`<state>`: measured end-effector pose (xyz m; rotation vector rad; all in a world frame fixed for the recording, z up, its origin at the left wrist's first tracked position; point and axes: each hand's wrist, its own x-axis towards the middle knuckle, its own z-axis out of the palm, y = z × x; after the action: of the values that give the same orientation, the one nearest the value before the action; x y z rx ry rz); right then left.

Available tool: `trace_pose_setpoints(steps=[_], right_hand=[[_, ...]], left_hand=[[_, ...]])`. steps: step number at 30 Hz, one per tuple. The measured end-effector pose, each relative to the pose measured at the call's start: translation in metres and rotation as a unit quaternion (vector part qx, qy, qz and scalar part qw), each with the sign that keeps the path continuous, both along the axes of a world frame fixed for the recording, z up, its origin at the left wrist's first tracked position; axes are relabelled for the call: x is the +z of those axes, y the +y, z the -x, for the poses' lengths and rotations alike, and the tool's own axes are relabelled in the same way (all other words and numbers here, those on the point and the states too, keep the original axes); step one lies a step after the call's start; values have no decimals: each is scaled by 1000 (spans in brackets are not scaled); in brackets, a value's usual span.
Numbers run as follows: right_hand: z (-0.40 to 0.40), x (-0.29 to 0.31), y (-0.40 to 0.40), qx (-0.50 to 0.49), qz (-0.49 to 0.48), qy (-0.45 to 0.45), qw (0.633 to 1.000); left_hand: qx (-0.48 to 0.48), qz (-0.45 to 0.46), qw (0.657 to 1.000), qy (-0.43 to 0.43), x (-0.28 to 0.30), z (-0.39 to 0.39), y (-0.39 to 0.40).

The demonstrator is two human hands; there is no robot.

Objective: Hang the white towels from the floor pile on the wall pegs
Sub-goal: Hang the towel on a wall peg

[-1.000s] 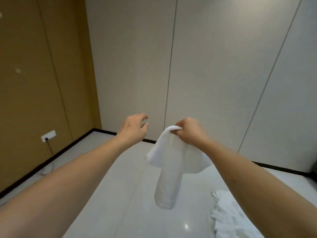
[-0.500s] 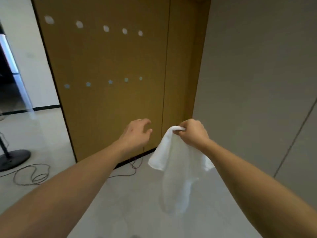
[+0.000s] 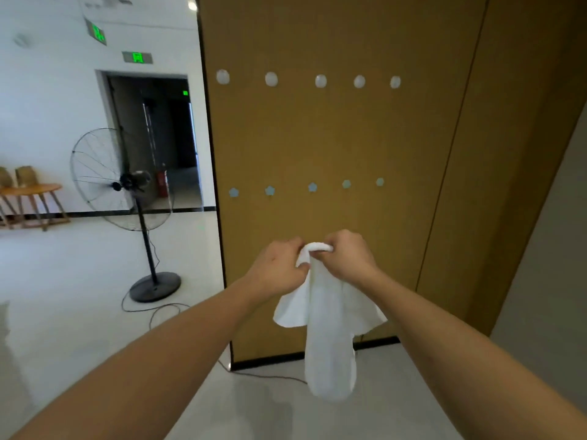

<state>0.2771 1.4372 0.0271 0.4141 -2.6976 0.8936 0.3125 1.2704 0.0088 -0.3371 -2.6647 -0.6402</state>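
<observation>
Hands: left hand (image 3: 281,268) and right hand (image 3: 347,257) are clenched together on the towel's top fold.
Towel: white towel (image 3: 328,331) is held below the wall pegs (image 3: 320,81).
Progress: all visible pegs are bare; hanging is left.

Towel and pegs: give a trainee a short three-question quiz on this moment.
1. True or false: both hands grip the towel.
2. How many pegs are in the upper row?
3. The fan stands: A) left of the brown panel, B) right of it.

Key: 1 true, the left hand and right hand pinch its top. 2 five. 3 A.
</observation>
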Motion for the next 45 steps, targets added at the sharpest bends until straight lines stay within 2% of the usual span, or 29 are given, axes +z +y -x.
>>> trace_pose_setpoints(steps=[8, 12, 16, 21, 26, 30, 32, 34, 37, 39, 42, 45], right_hand=[[159, 15, -107, 59, 21, 20, 998], [234, 51, -157, 110, 32, 50, 992], [302, 95, -191, 138, 79, 99, 982], [376, 152, -226, 206, 146, 139, 958], [451, 193, -253, 306, 170, 210, 913], [515, 226, -279, 358, 212, 210, 885], [544, 247, -293, 368, 201, 223, 880], [572, 268, -308, 355, 151, 270, 882], [606, 296, -335, 296, 13, 367, 882], [623, 310, -353, 274, -18, 402, 874], [642, 324, -376, 274, 20, 421, 864], [660, 336, -395, 284, 53, 389, 875]], left_hand=[[68, -7, 995, 77, 17, 148, -92], [85, -16, 991, 98, 56, 224, -149], [121, -59, 979, 155, 108, 288, -202], [139, -102, 964, 205, 165, 356, -251], [118, -155, 934, 299, 206, 412, -286], [119, -139, 922, 341, 233, 462, -314], [138, -130, 915, 356, 247, 484, -325], [171, -106, 905, 375, 264, 504, -335], [223, -15, 893, 391, 287, 530, -351], [256, 48, 887, 382, 299, 546, -361], [282, 106, 880, 366, 315, 569, -375], [284, 106, 885, 353, 327, 591, -389]])
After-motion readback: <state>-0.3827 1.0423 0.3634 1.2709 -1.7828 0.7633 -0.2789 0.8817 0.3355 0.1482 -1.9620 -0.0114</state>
